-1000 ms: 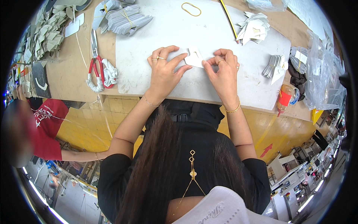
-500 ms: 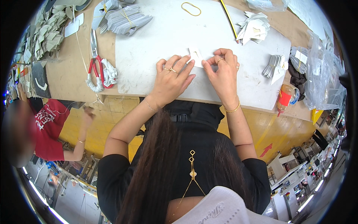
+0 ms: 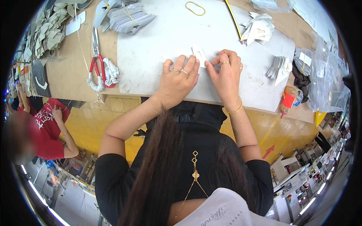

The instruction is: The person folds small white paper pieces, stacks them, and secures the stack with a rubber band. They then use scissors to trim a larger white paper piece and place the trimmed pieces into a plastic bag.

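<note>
Red-handled scissors point(image 3: 100, 67) lie on the table point(image 3: 66, 79), left. Left hand point(image 3: 176, 82): fingers close together, at left edge of a small white piece point(image 3: 201, 59) on the white board point(image 3: 141, 67). Right hand point(image 3: 227, 75): thumb at piece's right edge, fingers curled; from here, can't tell if either hand pinches it. Farther right, a red-banded bottle point(image 3: 288, 99).

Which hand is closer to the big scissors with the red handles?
Left. The left hand is to the right of the scissors, not touching them; the right hand is farther off, beyond the left hand on the same side.
</note>
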Demonstrator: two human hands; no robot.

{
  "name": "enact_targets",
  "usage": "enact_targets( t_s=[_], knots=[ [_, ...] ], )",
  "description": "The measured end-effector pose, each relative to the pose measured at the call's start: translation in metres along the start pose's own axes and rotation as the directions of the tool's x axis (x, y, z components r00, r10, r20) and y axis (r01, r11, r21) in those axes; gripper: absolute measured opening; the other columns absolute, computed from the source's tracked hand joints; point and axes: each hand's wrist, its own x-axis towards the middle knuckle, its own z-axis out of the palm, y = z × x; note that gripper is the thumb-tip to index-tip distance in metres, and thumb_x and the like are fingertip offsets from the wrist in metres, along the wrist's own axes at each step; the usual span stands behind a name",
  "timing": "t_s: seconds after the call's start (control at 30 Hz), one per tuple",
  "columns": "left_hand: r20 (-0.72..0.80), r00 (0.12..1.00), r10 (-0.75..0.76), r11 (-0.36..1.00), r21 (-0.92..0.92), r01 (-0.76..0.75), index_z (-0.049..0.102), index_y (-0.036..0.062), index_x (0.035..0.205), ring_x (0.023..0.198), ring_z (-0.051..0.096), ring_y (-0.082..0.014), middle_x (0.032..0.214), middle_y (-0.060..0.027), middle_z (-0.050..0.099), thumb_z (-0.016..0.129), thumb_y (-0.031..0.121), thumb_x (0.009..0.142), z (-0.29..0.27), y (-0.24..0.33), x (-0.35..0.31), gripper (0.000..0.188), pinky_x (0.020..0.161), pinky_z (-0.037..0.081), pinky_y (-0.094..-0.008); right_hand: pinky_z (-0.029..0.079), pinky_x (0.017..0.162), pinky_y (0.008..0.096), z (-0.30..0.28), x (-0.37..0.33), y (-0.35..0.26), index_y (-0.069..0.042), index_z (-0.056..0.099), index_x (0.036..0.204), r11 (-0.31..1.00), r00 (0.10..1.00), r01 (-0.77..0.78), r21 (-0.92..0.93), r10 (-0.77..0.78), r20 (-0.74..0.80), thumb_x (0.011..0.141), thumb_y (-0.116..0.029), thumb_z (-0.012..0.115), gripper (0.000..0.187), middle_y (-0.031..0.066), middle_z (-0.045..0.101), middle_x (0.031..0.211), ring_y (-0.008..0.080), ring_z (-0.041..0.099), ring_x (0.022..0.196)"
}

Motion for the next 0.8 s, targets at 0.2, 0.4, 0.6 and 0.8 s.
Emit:
enact_targets(
  t_s=[0.2, 0.4, 0.6, 0.8],
  knots=[
    [-0.009, 1.0, 0.028, 0.998, 0.065, -0.027, 0.063, 0.008, 0.123, 0.121, 0.049, -0.0242, 0.127, -0.0062, 0.056, 0.072, 0.025, 0.083, -0.001, 0.001, 0.003, 0.044, 0.095, 0.035, -0.0444, 0.033, 0.089, 0.0379, 0.0, -0.014, 0.008, -0.016, 0.058, 0.093, 0.92, 0.922, 0.38, -0.094, -0.385, -0.037, 0.077, -0.009, 0.073, 0.023, -0.0047, 0.068, 0.114, 0.0176, 0.057, 0.106],
    [0.014, 0.999, 0.035, 0.995, 0.088, -0.036, 0.063, 0.0075, 0.123, 0.122, 0.049, -0.0247, 0.127, -0.0074, 0.056, 0.072, 0.024, 0.082, -0.002, 0.001, 0.002, 0.045, 0.095, 0.035, -0.044, 0.031, 0.092, 0.0381, 0.001, -0.016, 0.011, -0.017, 0.056, 0.097, 0.899, 0.905, 0.425, -0.106, -0.424, 0.027, 0.077, -0.009, 0.073, 0.028, -0.0056, 0.068, 0.118, 0.0175, 0.057, 0.109],
    [0.01, 0.999, 0.032, 0.997, 0.077, -0.033, 0.062, 0.0067, 0.123, 0.122, 0.048, -0.0247, 0.126, -0.0075, 0.056, 0.072, 0.024, 0.082, -0.001, 0.002, 0.002, 0.046, 0.095, 0.034, -0.0438, 0.031, 0.093, 0.0384, 0.0, -0.014, 0.011, -0.016, 0.055, 0.101, 0.889, 0.896, 0.444, -0.114, -0.44, 0.054, 0.074, -0.004, 0.074, 0.035, -0.0049, 0.066, 0.121, 0.0186, 0.056, 0.111],
    [0.014, 1.0, 0.021, 0.998, 0.06, -0.022, 0.062, 0.0068, 0.124, 0.121, 0.049, -0.0247, 0.125, -0.0079, 0.057, 0.071, 0.024, 0.082, -0.001, 0.003, 0.002, 0.046, 0.095, 0.034, -0.0439, 0.032, 0.093, 0.0401, 0.0, -0.011, 0.006, -0.016, 0.053, 0.101, 0.891, 0.906, 0.424, -0.164, -0.417, 0.074, 0.077, -0.007, 0.071, 0.031, -0.0036, 0.066, 0.114, 0.0172, 0.059, 0.107]
  ],
)
